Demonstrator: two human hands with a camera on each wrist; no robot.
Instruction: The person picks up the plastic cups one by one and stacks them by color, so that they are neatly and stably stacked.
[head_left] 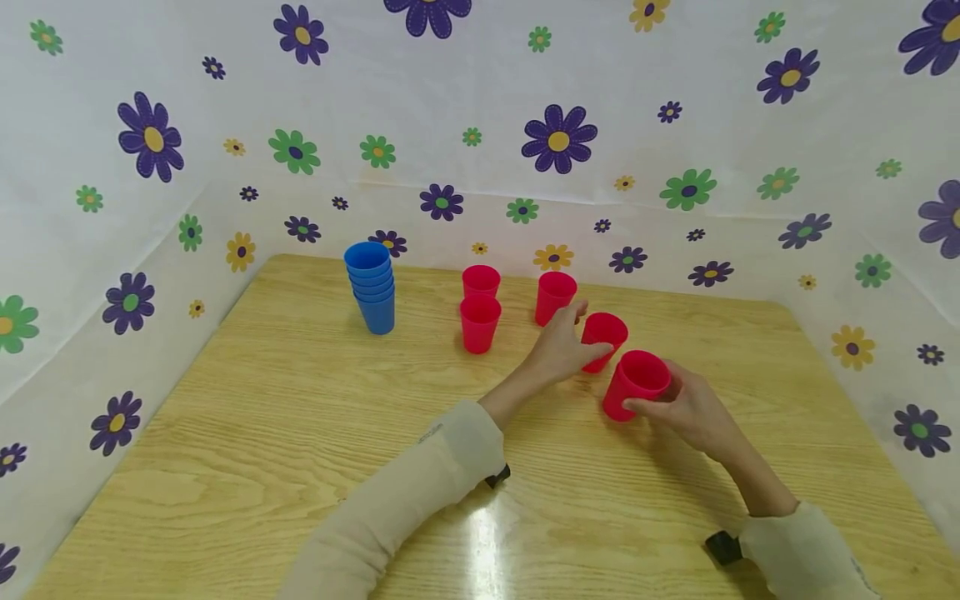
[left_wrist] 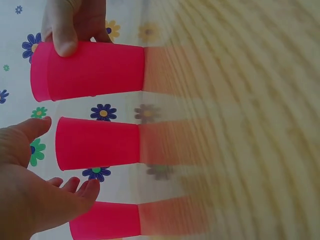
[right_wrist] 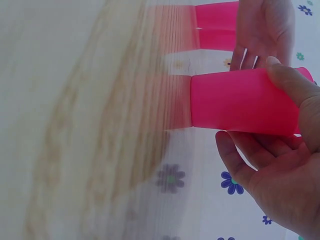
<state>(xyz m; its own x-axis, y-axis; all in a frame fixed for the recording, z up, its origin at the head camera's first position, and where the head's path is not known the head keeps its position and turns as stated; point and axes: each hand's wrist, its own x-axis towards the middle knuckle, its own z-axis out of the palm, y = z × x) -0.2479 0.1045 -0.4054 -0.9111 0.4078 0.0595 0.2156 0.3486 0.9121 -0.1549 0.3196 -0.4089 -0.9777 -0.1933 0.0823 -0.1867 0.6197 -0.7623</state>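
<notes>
My right hand (head_left: 693,412) holds a red cup (head_left: 633,390) upright on the table, thumb on the near side and fingers behind. A second rim line below its lip suggests two nested cups. My left hand (head_left: 561,346) is spread beside another red cup (head_left: 604,340), just behind and left of the held one. In the left wrist view, the thumb and fingers of the left hand (left_wrist: 45,190) stand apart around the rim of that middle cup (left_wrist: 100,144). From the right wrist, the thumb of my right hand (right_wrist: 285,175) lies against the held cup (right_wrist: 240,102).
Another red cup (head_left: 555,296) stands behind the left hand. Farther left are two red cups, a front one (head_left: 479,327) and a rear one (head_left: 481,279). A stack of several blue cups (head_left: 377,302) stands at the back left of the wooden table (head_left: 247,433). Flowered cloth (head_left: 480,175) encloses the table.
</notes>
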